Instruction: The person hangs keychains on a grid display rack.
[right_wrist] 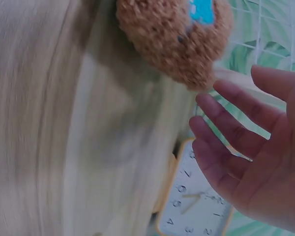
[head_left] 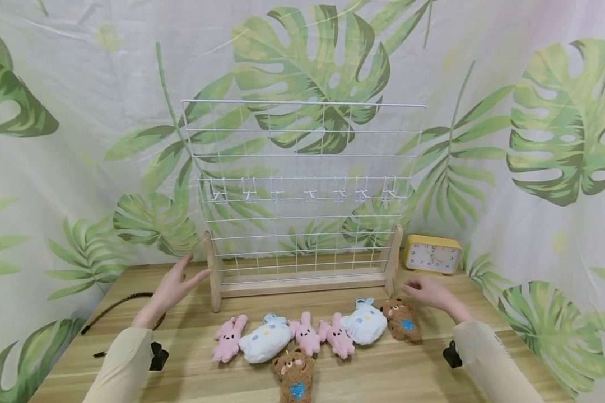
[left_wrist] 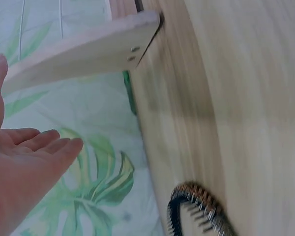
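Note:
A white wire grid rack stands on wooden feet, with several small hooks in a row across it. My left hand is beside the rack's left wooden post, fingers extended; in the left wrist view the hand holds nothing. On the other side, my right hand hovers near the right post and a brown bear plush, its fingers loosely bent and empty. Before the rack lie pink rabbit plushes, white cat plushes and another brown bear plush.
A yellow alarm clock stands at the back right, just behind my right hand. On the left of the wooden table lies a dark toothed headband, partly hidden by my left forearm. A leaf-patterned curtain hangs behind the table.

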Available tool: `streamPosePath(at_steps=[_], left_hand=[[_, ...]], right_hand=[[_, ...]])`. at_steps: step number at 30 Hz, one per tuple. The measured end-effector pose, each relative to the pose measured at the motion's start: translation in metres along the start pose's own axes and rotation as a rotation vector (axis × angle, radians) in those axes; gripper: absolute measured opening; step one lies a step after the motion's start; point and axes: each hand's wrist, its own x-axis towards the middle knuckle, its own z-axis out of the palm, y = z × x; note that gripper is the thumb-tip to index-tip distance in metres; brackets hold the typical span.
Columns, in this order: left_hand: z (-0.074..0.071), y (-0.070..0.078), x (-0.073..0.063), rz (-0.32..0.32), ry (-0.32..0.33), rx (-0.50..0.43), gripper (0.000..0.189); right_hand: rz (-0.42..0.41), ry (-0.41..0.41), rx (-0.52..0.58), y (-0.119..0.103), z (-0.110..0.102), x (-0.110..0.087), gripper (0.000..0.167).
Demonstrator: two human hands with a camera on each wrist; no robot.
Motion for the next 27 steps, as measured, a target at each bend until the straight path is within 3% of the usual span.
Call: streamPosePath(at_steps=[8, 14, 21, 27], left_hand=[[0.015, -0.001, 0.010, 0.051, -0.010, -0.126, 0.090], [0.021, 0.005, 0.011, 0.052, -0.026, -0.151, 0.083], [0.026, 0.008, 0.012, 0.045, -0.052, -0.142, 0.080], [0.030, 0.009, 0.013, 0.066, -0.041, -0.155, 0.071]], right_hand=[[0.024, -0.043, 0.033, 0.002, 0.013, 0.014, 0.028], [0.010, -0.078, 0.068, -0.004, 0.015, 0.013, 0.035], [-0.002, -0.099, 0.032, -0.001, 0.020, 0.016, 0.041], [0.119, -0.135, -0.049, -0.003, 0.028, 0.019, 0.047]])
